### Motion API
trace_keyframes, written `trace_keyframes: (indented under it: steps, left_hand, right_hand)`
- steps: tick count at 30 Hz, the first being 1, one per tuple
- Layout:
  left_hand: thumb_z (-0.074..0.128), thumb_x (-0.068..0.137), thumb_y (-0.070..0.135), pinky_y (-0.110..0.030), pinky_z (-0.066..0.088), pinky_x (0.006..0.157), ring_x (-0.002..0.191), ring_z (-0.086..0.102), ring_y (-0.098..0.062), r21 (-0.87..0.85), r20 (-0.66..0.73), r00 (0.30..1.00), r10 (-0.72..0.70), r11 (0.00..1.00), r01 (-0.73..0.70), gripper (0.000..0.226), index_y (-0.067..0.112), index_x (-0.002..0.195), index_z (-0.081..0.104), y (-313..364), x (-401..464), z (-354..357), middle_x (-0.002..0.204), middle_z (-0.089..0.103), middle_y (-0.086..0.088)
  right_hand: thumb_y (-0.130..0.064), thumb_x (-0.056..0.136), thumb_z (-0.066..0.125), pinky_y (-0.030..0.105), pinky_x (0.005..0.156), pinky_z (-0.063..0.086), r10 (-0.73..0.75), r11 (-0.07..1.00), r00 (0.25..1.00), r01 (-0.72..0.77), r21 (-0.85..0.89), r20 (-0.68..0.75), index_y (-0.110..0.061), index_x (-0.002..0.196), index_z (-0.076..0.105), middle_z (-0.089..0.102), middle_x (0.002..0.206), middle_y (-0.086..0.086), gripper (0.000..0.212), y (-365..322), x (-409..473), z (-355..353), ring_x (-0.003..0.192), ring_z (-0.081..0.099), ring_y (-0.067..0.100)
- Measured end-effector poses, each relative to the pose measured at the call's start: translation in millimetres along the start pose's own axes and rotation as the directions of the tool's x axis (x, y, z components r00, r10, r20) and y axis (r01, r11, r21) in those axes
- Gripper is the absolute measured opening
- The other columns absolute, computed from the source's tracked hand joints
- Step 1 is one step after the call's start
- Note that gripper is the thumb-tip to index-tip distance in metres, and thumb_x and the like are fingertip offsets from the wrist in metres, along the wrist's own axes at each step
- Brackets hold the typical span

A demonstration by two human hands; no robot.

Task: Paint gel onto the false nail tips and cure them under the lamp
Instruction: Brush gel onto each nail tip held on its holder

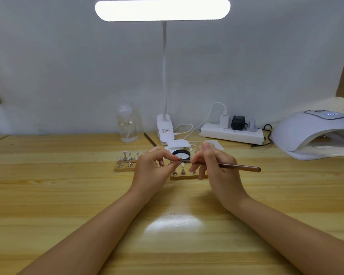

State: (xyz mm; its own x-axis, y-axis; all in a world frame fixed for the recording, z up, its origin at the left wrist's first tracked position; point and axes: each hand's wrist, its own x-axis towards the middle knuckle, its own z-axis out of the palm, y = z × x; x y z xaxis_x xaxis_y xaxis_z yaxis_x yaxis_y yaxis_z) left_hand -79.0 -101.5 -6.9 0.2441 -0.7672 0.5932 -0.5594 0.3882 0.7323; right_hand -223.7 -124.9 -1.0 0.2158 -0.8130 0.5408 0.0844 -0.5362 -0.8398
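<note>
Pale wood grain runs across the table (68, 195), glossy under the lit desk lamp (162, 10). Left hand (149, 167) pinches a small nail tip on its metal stand (178, 158) between thumb and forefinger. Right hand (213, 165) grips a slim brown brush (238, 167), bristles hidden behind its fingers. Just beyond the fingertips sits a round black-rimmed gel jar (182, 154). Below them, a wooden strip (187, 176) carries more stands; another strip (124, 168) lies left. A domed white curing lamp (314, 133) stands far right; a clear bottle (127, 124) stands behind.
</note>
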Motion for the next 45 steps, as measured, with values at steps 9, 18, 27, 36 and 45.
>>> trace_keyframes:
  steps: [9, 18, 27, 36, 45]
  left_hand:
    - [0.073, 0.072, 0.005, -0.004, 0.034, 0.054, 0.061, 0.051, 0.004, -0.031, 0.011, 0.999, 0.031, 0.999, -0.031, 0.011, 0.016, 0.075, 0.072, 2.3, -1.0, -0.7, 0.071, 0.065, 0.012]
    - [0.073, 0.070, 0.012, -0.008, 0.034, 0.059, 0.069, 0.050, 0.002, -0.072, 0.072, 0.992, 0.108, 0.992, -0.103, 0.021, 0.030, 0.080, 0.068, 3.4, -1.8, -1.6, 0.072, 0.064, 0.013]
    - [0.071, 0.072, 0.018, -0.008, 0.036, 0.065, 0.069, 0.056, 0.004, -0.078, 0.117, 0.973, 0.198, 0.979, -0.190, 0.021, 0.037, 0.079, 0.066, 4.1, -3.1, -2.2, 0.062, 0.064, 0.025]
    - [0.078, 0.066, 0.023, 0.002, 0.032, 0.073, 0.086, 0.049, 0.012, 0.101, 0.157, 0.983, 0.099, 0.988, -0.115, 0.047, 0.035, 0.105, 0.055, -0.8, -0.6, -1.9, 0.098, 0.054, 0.025]
    - [0.074, 0.072, 0.032, -0.016, 0.041, 0.078, 0.092, 0.052, -0.001, 0.306, 0.292, 0.953, -0.076, 0.952, -0.018, 0.051, 0.028, 0.119, 0.054, -11.6, -2.0, -3.1, 0.094, 0.053, 0.019]
  right_hand:
    - [-0.044, 0.087, 0.036, 0.007, 0.049, 0.040, -0.067, 0.997, 0.992, 0.062, -0.043, -0.107, -0.026, 0.077, 0.056, 0.070, 0.074, -0.011, 0.029, 0.3, 3.3, -6.3, 0.052, 0.059, 0.004]
    - [-0.022, 0.080, 0.070, 0.027, 0.078, 0.049, -0.162, 0.909, 0.976, 0.204, -0.364, 0.143, -0.022, 0.091, 0.058, 0.066, 0.094, -0.003, 0.016, 8.6, 6.0, -7.8, 0.089, 0.061, 0.011]
    - [-0.012, 0.080, 0.070, 0.002, 0.075, 0.038, -0.246, 0.886, 0.956, 0.288, -0.364, 0.159, -0.021, 0.085, 0.058, 0.059, 0.084, -0.019, 0.016, 10.7, 7.4, -6.9, 0.087, 0.055, -0.009]
    - [-0.006, 0.081, 0.067, 0.020, 0.075, 0.052, -0.209, 0.918, 0.974, 0.226, -0.325, 0.088, -0.017, 0.085, 0.057, 0.065, 0.084, -0.002, 0.015, 0.4, 25.6, -41.1, 0.080, 0.064, 0.006]
    - [-0.005, 0.079, 0.069, 0.013, 0.065, 0.050, -0.017, 0.887, 0.959, 0.145, -0.439, 0.282, -0.010, 0.082, 0.060, 0.065, 0.079, -0.003, 0.011, 16.6, 26.5, -65.7, 0.069, 0.064, -0.001]
